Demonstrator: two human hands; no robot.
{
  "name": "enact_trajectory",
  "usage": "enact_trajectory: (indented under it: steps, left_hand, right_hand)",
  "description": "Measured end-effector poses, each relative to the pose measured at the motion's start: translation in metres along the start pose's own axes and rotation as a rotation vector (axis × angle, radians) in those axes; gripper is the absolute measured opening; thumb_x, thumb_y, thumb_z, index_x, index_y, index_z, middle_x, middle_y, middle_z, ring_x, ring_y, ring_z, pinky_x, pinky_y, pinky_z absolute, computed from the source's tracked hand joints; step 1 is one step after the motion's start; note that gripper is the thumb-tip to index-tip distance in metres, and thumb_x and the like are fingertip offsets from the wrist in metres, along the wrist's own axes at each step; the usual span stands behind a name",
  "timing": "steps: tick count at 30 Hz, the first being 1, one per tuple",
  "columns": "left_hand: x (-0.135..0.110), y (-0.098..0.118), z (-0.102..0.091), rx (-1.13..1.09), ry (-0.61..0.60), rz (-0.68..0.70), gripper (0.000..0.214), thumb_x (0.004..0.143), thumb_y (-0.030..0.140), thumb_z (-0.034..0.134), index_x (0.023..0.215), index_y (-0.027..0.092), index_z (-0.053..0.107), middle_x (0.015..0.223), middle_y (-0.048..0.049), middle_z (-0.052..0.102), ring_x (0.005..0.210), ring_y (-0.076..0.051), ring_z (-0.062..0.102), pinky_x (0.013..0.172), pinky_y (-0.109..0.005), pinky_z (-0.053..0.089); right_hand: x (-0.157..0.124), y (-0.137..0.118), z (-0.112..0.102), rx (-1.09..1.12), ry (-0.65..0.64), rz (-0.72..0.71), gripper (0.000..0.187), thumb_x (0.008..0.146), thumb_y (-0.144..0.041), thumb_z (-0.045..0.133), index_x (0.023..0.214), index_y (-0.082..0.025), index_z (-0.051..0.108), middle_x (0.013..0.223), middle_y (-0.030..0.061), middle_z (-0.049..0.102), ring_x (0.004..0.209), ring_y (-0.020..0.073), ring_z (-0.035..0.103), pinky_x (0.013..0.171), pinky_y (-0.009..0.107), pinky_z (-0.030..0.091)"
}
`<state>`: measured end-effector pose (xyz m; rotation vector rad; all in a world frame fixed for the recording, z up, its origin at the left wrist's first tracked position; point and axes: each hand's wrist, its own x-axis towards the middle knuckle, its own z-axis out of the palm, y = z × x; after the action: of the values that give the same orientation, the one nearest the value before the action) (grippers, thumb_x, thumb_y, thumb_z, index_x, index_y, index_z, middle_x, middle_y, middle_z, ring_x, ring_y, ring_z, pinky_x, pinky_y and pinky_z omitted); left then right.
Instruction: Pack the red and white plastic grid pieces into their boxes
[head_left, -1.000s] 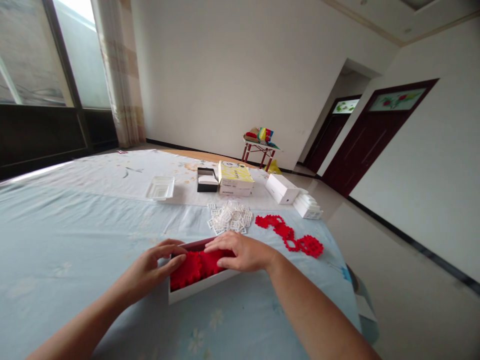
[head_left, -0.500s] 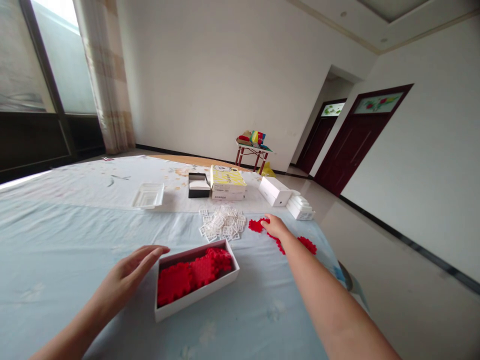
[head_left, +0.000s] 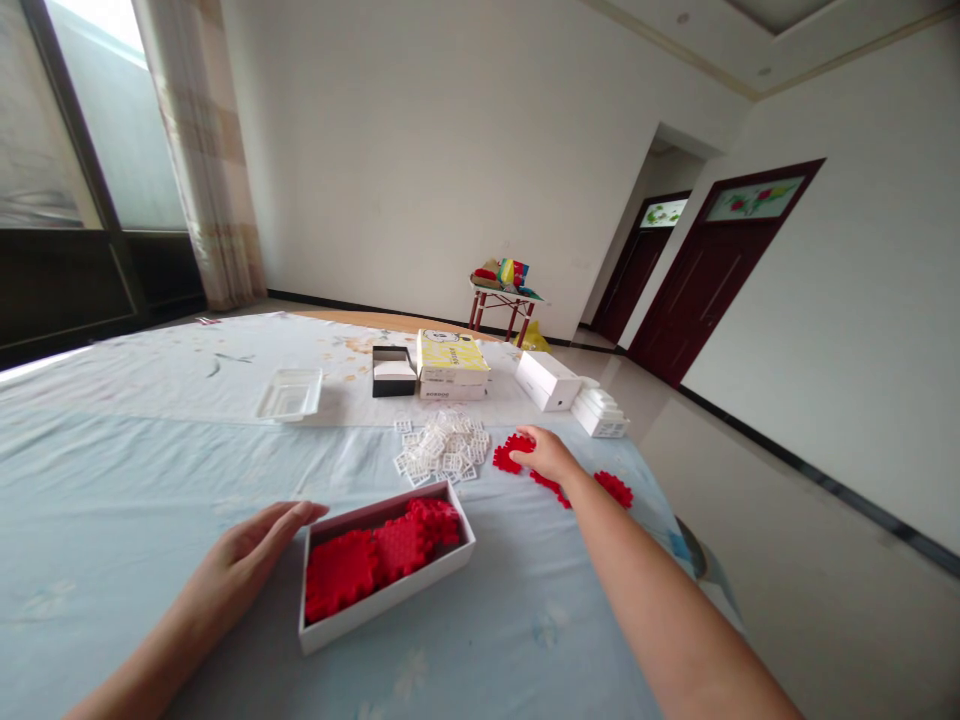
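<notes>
A white box (head_left: pixel 390 590) lies on the tablecloth before me, its inside filled with red tiles (head_left: pixel 341 570) that have toothed edges. At its upper left corner is my left hand (head_left: pixel 259 545), fingers stretched out and holding nothing. My right hand (head_left: pixel 551 455) reaches past the box and grips a red toothed tile (head_left: pixel 506 455) between thumb and fingers. Partly hidden under that wrist lies another red piece (head_left: pixel 546 486), with a further red tile (head_left: pixel 613 489) to the right of the forearm. Beside the gripped tile spreads a heap of small white plastic pieces (head_left: pixel 444 447).
Farther back on the tablecloth (head_left: pixel 187 450) stand a clear plastic tray (head_left: pixel 290 395), a black open box (head_left: pixel 394 385), a yellow and white box (head_left: pixel 453 362), a white box (head_left: pixel 547 382) and stacked white containers (head_left: pixel 600 412). A small side table (head_left: pixel 504 298) holds colourful items near the wall.
My right hand has shifted slightly, and the red tile's edge at its fingers now tilts up a little. My left hand stays by the box corner. The whole view has moved slightly.
</notes>
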<state>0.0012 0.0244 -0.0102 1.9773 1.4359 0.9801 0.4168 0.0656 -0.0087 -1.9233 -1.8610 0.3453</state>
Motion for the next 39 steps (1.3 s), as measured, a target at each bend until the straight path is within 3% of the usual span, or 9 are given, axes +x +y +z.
enact_trajectory:
  steps: [11,15,18,21,24,27,30,33,39]
  left_hand:
    - [-0.003,0.009,0.002,-0.188,-0.086,-0.167,0.049,0.073,0.062,0.044,0.085,0.022,0.070,0.091,-0.0013,0.070,0.092,-0.022,0.062,0.089,-0.028,0.043]
    - [-0.004,0.012,0.001,-0.198,-0.109,-0.147,0.049,0.074,0.061,0.043,0.087,0.021,0.069,0.091,-0.0023,0.070,0.091,-0.023,0.061,0.085,-0.027,0.044]
    - [-0.006,0.016,0.000,-0.199,-0.117,-0.118,0.048,0.075,0.060,0.044,0.086,0.021,0.069,0.091,-0.0029,0.070,0.090,-0.023,0.061,0.082,-0.026,0.044]
    - [-0.007,0.022,0.001,-0.211,-0.141,-0.093,0.047,0.076,0.058,0.044,0.085,0.019,0.069,0.088,-0.0036,0.070,0.086,-0.023,0.061,0.079,-0.026,0.045]
    - [-0.008,0.025,0.001,-0.222,-0.160,-0.092,0.047,0.078,0.056,0.043,0.091,0.019,0.068,0.086,-0.0030,0.070,0.085,-0.022,0.061,0.077,-0.026,0.045]
    - [-0.007,0.022,0.002,-0.226,-0.154,-0.101,0.048,0.078,0.056,0.043,0.096,0.019,0.068,0.088,-0.0027,0.070,0.087,-0.022,0.061,0.080,-0.026,0.044]
    - [-0.007,0.017,0.002,-0.255,-0.145,-0.118,0.049,0.079,0.056,0.041,0.096,0.018,0.067,0.093,-0.0037,0.069,0.091,-0.022,0.060,0.084,-0.028,0.042]
    - [-0.008,0.015,0.002,-0.302,-0.142,-0.121,0.049,0.080,0.055,0.040,0.096,0.017,0.068,0.098,-0.0053,0.069,0.095,-0.023,0.059,0.089,-0.031,0.040]
    - [-0.006,0.014,0.004,-0.352,-0.145,-0.123,0.049,0.080,0.055,0.040,0.092,0.017,0.068,0.098,-0.0056,0.069,0.094,-0.024,0.059,0.090,-0.033,0.040]
  right_hand:
    - [0.016,-0.002,0.006,-0.017,-0.162,0.017,0.056,0.051,-0.035,0.077,0.102,-0.017,0.063,0.107,0.0094,0.064,0.099,0.0280,0.058,0.088,0.036,0.042]
    - [0.005,-0.011,0.004,-0.048,-0.162,-0.031,0.051,0.056,-0.030,0.074,0.102,-0.017,0.059,0.110,0.0105,0.061,0.105,0.0273,0.054,0.089,0.034,0.039]
    - [-0.002,-0.021,-0.002,-0.076,-0.148,-0.049,0.033,0.068,-0.030,0.064,0.097,-0.015,0.057,0.100,0.0103,0.063,0.094,0.0242,0.057,0.082,0.033,0.041]
    - [-0.010,-0.049,-0.011,-0.051,-0.052,-0.110,0.019,0.081,-0.028,0.048,0.093,-0.015,0.053,0.084,0.0071,0.063,0.079,0.0193,0.057,0.072,0.031,0.042]
    - [-0.022,-0.099,-0.017,0.123,-0.001,-0.344,0.019,0.084,-0.026,0.044,0.099,-0.016,0.052,0.085,0.0039,0.063,0.077,0.0157,0.057,0.072,0.028,0.042]
    - [-0.035,-0.155,-0.011,0.238,-0.094,-0.623,0.019,0.083,-0.020,0.049,0.100,-0.018,0.057,0.094,0.0031,0.063,0.086,0.0141,0.058,0.079,0.026,0.042]
    - [-0.041,-0.193,0.005,0.207,-0.203,-0.776,0.020,0.080,-0.016,0.054,0.098,-0.018,0.062,0.095,0.0039,0.065,0.090,0.0143,0.058,0.082,0.025,0.041]
    - [-0.041,-0.206,0.019,0.132,-0.301,-0.824,0.023,0.079,-0.016,0.055,0.100,-0.020,0.064,0.094,0.0036,0.066,0.090,0.0149,0.059,0.083,0.025,0.042]
    - [-0.040,-0.199,0.023,0.135,-0.395,-0.754,0.035,0.075,-0.028,0.063,0.109,-0.022,0.062,0.100,0.0034,0.066,0.088,0.0152,0.060,0.080,0.024,0.044]
